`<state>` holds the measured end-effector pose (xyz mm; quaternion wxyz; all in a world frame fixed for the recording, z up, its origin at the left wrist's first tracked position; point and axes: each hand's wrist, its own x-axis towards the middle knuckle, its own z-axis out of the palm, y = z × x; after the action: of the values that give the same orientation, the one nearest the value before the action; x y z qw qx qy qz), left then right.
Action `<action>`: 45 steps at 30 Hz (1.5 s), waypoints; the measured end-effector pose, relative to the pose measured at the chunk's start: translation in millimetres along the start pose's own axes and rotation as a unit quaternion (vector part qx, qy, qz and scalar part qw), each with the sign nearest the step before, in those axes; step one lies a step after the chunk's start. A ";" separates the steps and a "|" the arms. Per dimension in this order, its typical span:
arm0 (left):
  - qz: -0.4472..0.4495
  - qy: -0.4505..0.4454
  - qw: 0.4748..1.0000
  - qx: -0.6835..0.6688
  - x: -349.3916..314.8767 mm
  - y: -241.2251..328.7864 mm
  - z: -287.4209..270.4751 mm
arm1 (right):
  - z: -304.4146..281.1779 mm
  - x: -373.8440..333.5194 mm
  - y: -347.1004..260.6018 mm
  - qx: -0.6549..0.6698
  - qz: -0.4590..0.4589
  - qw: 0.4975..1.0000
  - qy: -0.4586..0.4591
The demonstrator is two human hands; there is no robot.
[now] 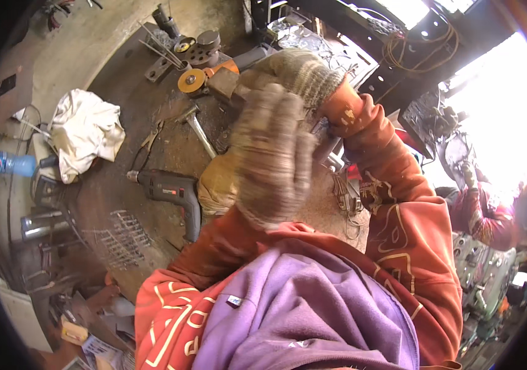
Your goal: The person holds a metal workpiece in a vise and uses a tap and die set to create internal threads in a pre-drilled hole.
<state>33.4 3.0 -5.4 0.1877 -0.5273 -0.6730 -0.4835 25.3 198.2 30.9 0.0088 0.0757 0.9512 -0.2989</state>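
Observation:
My left hand, in a dirty knitted work glove, is raised with its fingers stretched out; motion blurs it. Behind it, my right hand wears a striped knitted glove and bends to the left, its fingers closed and mostly covered by the left hand. By those fingertips is a brown, squarish block; I cannot tell whether it is gripped. Just beyond sits an orange angle grinder with a yellowish disc. A hammer lies left of my left hand, and a tan rounded thing is partly under it.
A grey power drill lies on the workbench near pliers and a patch of small metal pieces. Farther left are a white cloth and a plastic bottle. Another person's sleeve shows at right.

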 end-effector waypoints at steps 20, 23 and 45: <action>-0.171 -0.243 0.845 -0.444 78.9 -145.7 70.1 | 50.9 -124.2 -25.5 0.306 0.078 0.937 0.149; -0.050 -0.283 0.856 -0.430 97.4 -142.9 119.9 | 87.4 -111.3 -70.5 0.410 0.206 0.827 0.323; 0.058 -0.079 0.992 -0.078 16.0 -47.5 -9.7 | -18.6 16.0 66.5 -0.129 0.170 0.965 0.151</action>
<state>-17.4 4.4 -10.3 0.1205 -0.6151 -0.6141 -0.4796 19.9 264.9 7.5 -0.0751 0.2787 0.9452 -0.1528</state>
